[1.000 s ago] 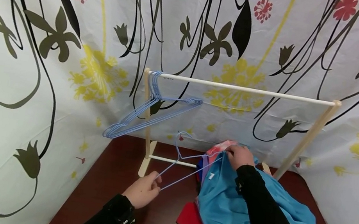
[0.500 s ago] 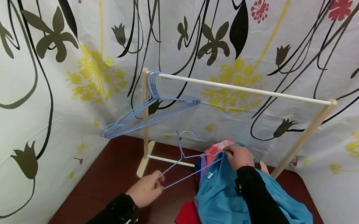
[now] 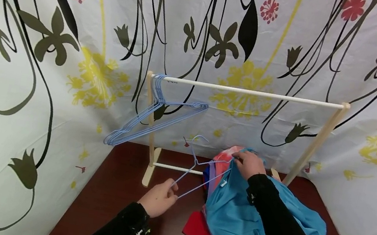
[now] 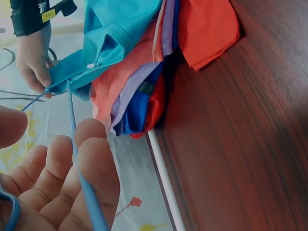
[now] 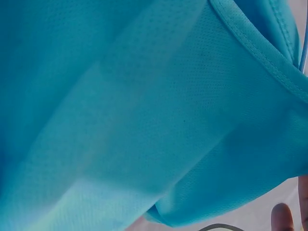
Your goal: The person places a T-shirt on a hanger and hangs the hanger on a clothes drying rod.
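While my left hand (image 3: 158,200) pinches the lower corner of a blue wire hanger (image 3: 198,172), fingers curled round the wire, my right hand (image 3: 249,164) grips the neckline of the turquoise shirt (image 3: 232,216) where the hanger's far shoulder meets the fabric. Shirt lies on top of a pile of clothes (image 3: 203,230) on the dark worktop (image 3: 111,196). Hanger is tilted, hook up, between both hands. Behind stands a wooden rack (image 3: 252,92) with spare blue hangers (image 3: 153,113) bunched at its left end. Right wrist view shows only turquoise cloth
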